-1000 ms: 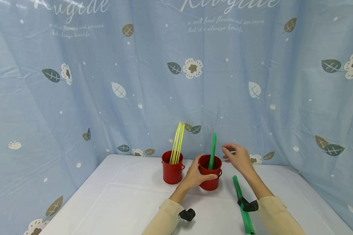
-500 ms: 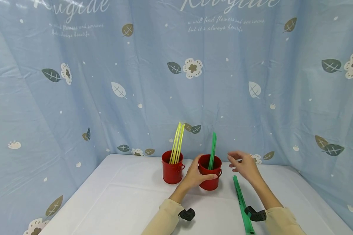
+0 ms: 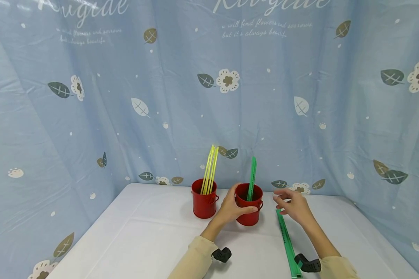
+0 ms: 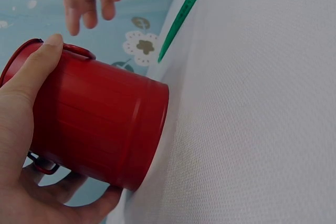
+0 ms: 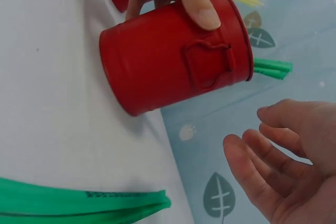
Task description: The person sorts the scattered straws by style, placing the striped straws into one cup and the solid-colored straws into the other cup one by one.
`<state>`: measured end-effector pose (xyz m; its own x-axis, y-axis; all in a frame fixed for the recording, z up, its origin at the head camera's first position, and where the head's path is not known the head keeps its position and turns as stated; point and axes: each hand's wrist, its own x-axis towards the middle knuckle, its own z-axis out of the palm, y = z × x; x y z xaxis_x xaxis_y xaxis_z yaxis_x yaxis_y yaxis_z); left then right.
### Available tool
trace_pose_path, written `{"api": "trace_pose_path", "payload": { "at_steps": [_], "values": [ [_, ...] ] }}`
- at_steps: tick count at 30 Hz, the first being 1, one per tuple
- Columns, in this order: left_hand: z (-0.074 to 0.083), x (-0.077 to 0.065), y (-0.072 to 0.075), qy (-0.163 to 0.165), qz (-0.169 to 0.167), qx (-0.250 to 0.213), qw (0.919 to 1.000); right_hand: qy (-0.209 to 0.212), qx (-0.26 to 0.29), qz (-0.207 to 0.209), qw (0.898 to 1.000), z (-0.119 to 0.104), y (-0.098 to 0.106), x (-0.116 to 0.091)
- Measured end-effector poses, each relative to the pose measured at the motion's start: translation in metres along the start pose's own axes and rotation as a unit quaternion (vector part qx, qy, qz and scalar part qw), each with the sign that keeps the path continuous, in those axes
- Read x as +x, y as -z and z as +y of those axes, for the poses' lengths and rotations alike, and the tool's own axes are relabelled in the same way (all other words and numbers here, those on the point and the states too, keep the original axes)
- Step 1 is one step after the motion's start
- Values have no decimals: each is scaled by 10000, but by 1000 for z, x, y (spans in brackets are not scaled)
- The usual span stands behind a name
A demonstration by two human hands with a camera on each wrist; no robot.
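Observation:
A small red bucket point(image 3: 248, 216) with side handles stands on the table, and my left hand point(image 3: 229, 207) grips it around its left side, thumb across the front. Thin green sticks point(image 3: 252, 178) lean upright inside this bucket. To its right, my right hand point(image 3: 295, 206) hovers with loosely bent fingers and nothing between them, as the right wrist view also shows point(image 5: 283, 156). Just under that hand and its forearm, more long green sticks point(image 3: 287, 244) lie flat on the table, pointing away from me.
Left of the gripped bucket stands a second red bucket point(image 3: 204, 207) holding several yellow sticks point(image 3: 210, 170). A white cloth covers the table point(image 3: 143, 240). Behind it hangs a blue patterned curtain point(image 3: 181, 97). Each wrist wears a black camera mount point(image 3: 222, 255).
My right hand has moved away from the bucket, to the right and then down, over the far end of the lying green sticks. My left hand keeps its hold on the bucket.

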<state>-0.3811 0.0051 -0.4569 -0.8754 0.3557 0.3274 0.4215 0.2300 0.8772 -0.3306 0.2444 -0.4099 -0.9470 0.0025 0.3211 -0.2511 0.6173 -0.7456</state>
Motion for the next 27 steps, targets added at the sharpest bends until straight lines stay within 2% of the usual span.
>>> {"api": "trace_pose_path", "payload": {
  "at_steps": [10,27],
  "values": [
    [1,0,0,45,-24,37,10000,-252,-186,-222,9993,16,-3,-4],
    [-1,1,0,-31,-30,48,10000,-791,-951,-544,9908,27,0,-8]
  ]
}}
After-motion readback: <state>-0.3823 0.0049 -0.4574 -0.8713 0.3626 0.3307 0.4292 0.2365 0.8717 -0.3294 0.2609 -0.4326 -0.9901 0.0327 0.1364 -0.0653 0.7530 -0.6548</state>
